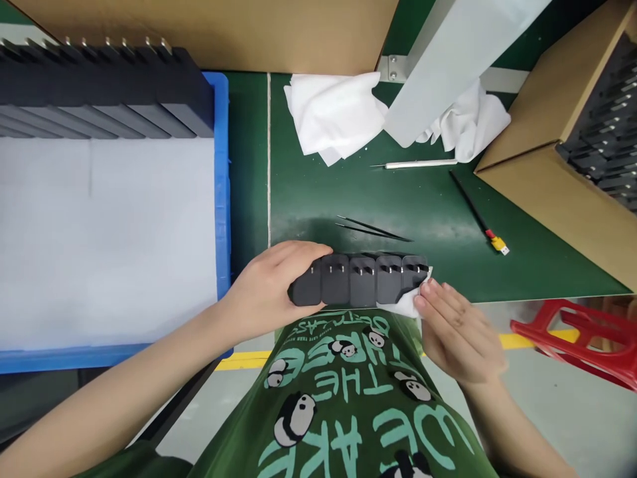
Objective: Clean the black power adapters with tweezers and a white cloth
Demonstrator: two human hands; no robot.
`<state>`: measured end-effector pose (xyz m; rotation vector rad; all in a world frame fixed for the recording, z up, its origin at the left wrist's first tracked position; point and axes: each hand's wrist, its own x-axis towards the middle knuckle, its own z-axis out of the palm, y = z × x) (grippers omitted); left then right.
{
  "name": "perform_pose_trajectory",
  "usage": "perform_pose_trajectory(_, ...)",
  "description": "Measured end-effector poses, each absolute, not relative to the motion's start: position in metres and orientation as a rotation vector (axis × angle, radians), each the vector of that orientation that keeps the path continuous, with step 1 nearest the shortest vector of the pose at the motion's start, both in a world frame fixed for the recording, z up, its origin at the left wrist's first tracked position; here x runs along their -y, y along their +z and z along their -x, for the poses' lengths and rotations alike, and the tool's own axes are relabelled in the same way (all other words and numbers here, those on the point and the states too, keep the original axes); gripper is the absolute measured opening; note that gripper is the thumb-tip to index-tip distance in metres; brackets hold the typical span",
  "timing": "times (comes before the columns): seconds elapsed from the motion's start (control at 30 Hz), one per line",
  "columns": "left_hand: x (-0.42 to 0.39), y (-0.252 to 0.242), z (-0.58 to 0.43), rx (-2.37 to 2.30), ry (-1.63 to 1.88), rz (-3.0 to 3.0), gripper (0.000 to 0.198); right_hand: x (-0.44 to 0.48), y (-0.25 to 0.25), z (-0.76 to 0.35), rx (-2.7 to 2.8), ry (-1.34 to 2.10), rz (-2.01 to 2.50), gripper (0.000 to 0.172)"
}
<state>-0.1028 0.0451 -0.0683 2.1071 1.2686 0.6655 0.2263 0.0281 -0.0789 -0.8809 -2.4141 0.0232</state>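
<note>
A row of several black plug adapters (pixel 362 282), pressed side by side with their metal prongs facing up, is held at the front edge of the table. My left hand (pixel 281 282) wraps round the left end of the row, thumb on the far side. At the right end, my right hand (pixel 455 322) pinches a white cloth (pixel 409 304) against the last adapter. The cloth covers part of that adapter's near corner. Just beyond the row, a pair of black tweezers (pixel 375 230) lies on the green table.
To the left stands a blue-rimmed tray (pixel 221 199) with a row of black adapters (pixel 109 86) at its back. White cloths (pixel 336 113), a white-handled pick (pixel 421 163) and a black USB cable (pixel 475 207) lie beyond. A cardboard box (pixel 542 159) of adapters is at right, a red stool (pixel 572 332) below.
</note>
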Motion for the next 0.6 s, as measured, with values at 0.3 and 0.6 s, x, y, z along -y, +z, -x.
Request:
perform_pose_trajectory(0.3, -0.045, -0.068, 0.102, -1.295, 0.64, -2.104, 0.039, -0.038, -0.07, -0.16, 2.447, 0.072, 0.619, 0.02)
perform_pose_trajectory(0.6, -0.046, -0.067, 0.102, -1.301, 0.619, -2.097, 0.037, -0.039, -0.039, -0.145, 2.286, 0.791, 0.397, 0.021)
